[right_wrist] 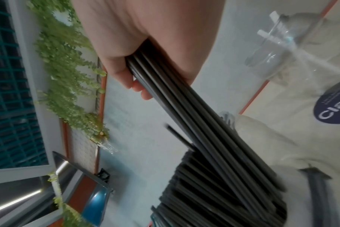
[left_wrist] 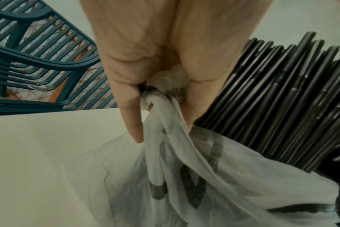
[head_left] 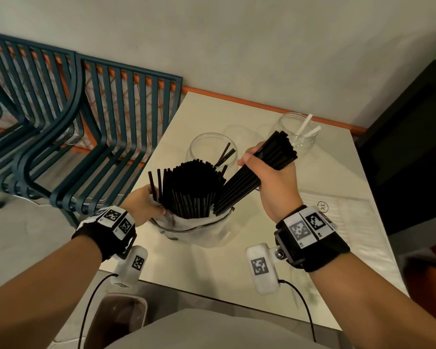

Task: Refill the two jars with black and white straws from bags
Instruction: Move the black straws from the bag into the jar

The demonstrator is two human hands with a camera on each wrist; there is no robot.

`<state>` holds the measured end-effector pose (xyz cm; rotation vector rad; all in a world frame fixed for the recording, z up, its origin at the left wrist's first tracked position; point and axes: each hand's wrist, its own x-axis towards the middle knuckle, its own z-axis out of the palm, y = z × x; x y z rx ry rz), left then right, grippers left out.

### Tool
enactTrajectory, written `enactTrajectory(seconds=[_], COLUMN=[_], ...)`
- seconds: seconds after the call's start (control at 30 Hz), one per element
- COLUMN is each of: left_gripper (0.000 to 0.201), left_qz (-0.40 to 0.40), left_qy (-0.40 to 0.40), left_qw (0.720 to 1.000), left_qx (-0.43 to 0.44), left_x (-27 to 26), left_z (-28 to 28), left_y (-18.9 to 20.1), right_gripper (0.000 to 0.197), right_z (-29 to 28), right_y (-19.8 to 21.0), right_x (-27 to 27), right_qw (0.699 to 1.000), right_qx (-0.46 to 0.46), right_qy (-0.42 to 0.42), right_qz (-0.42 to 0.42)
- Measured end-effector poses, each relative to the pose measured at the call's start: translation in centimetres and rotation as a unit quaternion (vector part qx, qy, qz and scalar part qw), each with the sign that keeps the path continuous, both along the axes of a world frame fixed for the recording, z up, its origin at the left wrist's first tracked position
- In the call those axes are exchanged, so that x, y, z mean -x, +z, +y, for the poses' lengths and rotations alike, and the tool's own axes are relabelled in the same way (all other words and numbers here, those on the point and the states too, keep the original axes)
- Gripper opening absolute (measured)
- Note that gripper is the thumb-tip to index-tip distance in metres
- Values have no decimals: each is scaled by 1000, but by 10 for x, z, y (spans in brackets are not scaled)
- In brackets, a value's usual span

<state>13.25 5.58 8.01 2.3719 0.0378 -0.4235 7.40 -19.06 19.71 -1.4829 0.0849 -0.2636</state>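
Observation:
A white plastic bag (head_left: pixel 202 230) full of upright black straws (head_left: pixel 191 187) stands on the pale table (head_left: pixel 212 273). My left hand (head_left: pixel 144 202) grips the bag's bunched rim (left_wrist: pixel 165 86) at its left side. My right hand (head_left: pixel 269 177) holds a tilted bundle of black straws (head_left: pixel 275 152), whose lower ends still reach into the bag's mouth. Behind the bag stands a glass jar (head_left: pixel 207 147) with a few black straws in it. Further right is a second glass jar (head_left: pixel 297 132) with two white straws (head_left: pixel 306 123).
A white bag marked XL (head_left: pixel 337 217) lies flat on the table's right part. Stacked teal slatted chairs (head_left: pixel 73 127) stand left of the table. A dark cabinet (head_left: pixel 413 147) rises at the right. A brown bin (head_left: pixel 121 321) sits below the table's near edge.

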Motion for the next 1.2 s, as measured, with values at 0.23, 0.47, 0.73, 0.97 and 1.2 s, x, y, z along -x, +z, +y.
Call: enactTrajectory(seconds=[0.23, 0.47, 0.73, 0.97, 1.2], left_gripper=[28, 33, 35, 30, 49], left_qz=[0, 6, 44, 64, 106], left_qy=[46, 70, 62, 44, 39], left_qw=[999, 998, 997, 994, 984], left_qx=[-15, -3, 34, 74, 136], left_x=[-3, -11, -30, -36, -40], left_z=[1, 14, 31, 34, 37], left_y=[-7, -17, -17, -10, -6], right_gripper=[19, 11, 18, 17, 50], right_z=[-10, -21, 3, 18, 10], right_y=[23, 40, 55, -15, -65], right_x=[-4, -19, -70, -111, -130], right_qw=[998, 997, 995, 996, 979], right_qx=[-8, -33, -12, 25, 79], right_qy=[56, 61, -15, -78, -138], right_qz=[-23, -42, -96, 45, 129])
